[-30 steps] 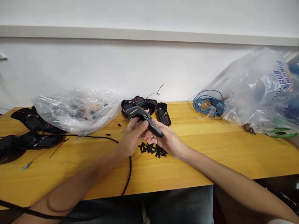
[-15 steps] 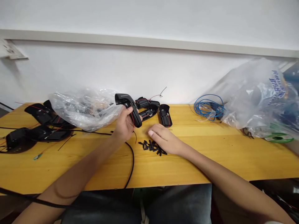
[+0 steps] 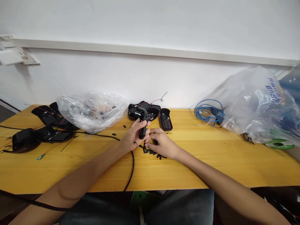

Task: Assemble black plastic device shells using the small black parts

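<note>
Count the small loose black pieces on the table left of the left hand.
2: one small black piece near the plastic bag, and another piece nearer the front, close to the black cable. The bag may hide others.

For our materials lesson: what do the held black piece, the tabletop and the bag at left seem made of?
Black piece: probably plastic; smooth, slight sheen.
Tabletop: perhaps varnished wood or laminate; grain shows.
Bag: likely thin, clear plastic film; shiny creases.
</note>
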Action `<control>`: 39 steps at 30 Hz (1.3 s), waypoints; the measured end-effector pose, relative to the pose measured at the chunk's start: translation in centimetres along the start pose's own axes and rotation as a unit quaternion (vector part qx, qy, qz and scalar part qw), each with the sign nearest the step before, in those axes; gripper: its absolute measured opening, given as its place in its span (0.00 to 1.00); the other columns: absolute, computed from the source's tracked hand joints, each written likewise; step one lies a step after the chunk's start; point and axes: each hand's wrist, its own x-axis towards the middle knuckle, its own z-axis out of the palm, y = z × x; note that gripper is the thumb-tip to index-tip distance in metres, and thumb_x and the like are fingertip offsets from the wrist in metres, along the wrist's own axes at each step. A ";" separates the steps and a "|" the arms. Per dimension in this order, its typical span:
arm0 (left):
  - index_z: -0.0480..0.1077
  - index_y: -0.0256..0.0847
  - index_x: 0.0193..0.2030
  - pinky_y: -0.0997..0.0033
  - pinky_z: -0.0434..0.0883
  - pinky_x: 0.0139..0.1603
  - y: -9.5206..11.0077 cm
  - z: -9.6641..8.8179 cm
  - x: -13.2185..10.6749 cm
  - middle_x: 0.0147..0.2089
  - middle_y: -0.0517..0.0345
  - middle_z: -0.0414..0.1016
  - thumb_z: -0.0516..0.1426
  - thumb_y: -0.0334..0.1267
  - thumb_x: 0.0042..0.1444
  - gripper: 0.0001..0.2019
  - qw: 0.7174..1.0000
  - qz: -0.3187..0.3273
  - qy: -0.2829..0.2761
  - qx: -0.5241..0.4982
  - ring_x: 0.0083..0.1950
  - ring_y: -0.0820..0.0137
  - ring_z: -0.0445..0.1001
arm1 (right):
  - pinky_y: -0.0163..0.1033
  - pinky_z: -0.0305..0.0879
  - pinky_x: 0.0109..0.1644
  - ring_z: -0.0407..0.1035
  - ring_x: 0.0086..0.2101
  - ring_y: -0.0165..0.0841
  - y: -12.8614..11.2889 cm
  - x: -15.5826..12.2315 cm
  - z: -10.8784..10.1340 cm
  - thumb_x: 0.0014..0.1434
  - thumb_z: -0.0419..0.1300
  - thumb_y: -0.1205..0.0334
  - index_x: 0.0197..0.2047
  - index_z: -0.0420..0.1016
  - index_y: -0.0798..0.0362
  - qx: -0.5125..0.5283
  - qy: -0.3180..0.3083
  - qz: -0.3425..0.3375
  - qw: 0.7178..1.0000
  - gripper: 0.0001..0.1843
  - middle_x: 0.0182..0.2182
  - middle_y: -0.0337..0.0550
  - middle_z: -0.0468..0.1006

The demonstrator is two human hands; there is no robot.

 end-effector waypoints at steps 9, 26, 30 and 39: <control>0.68 0.41 0.43 0.77 0.66 0.24 0.7 0.1 0.2 0.38 0.61 0.72 0.68 0.42 0.62 0.14 0.999 -0.020 0.020 -0.016 0.23 0.80 0.61 | 0.46 0.72 0.49 0.79 0.39 0.39 -0.8 0.2 -0.9 0.67 0.65 0.67 0.37 0.81 0.49 0.092 0.049 0.066 0.992 0.05 0.38 0.42 0.87; 0.66 0.42 0.43 0.79 0.59 0.21 0.1 -0.3 0.0 0.32 0.64 0.70 0.65 0.45 0.61 0.14 0.998 -0.070 0.003 0.008 0.19 0.81 0.55 | 0.41 0.76 0.48 0.78 0.39 0.34 -1.8 1.4 -4.1 0.48 0.85 0.47 0.42 0.86 0.49 0.460 0.193 0.195 0.845 0.23 0.40 0.42 0.86; 0.64 0.42 0.41 0.80 0.60 0.20 -0.1 -0.2 0.2 0.32 0.64 0.70 0.67 0.46 0.61 0.17 0.997 -0.067 0.015 0.028 0.19 0.82 0.56 | 0.36 0.69 0.34 0.66 0.29 0.30 -1.6 1.5 -4.0 0.52 0.83 0.47 0.38 0.84 0.48 0.409 0.222 0.179 0.867 0.20 0.27 0.33 0.73; 0.65 0.41 0.39 0.80 0.54 0.16 -0.8 -0.4 0.7 0.31 0.64 0.70 0.69 0.54 0.60 0.22 0.995 -0.062 0.036 0.067 0.16 0.84 0.54 | 0.29 0.68 0.32 0.75 0.33 0.28 -1.6 1.3 -3.9 0.48 0.86 0.46 0.37 0.82 0.51 0.495 0.206 0.221 0.814 0.25 0.32 0.37 0.81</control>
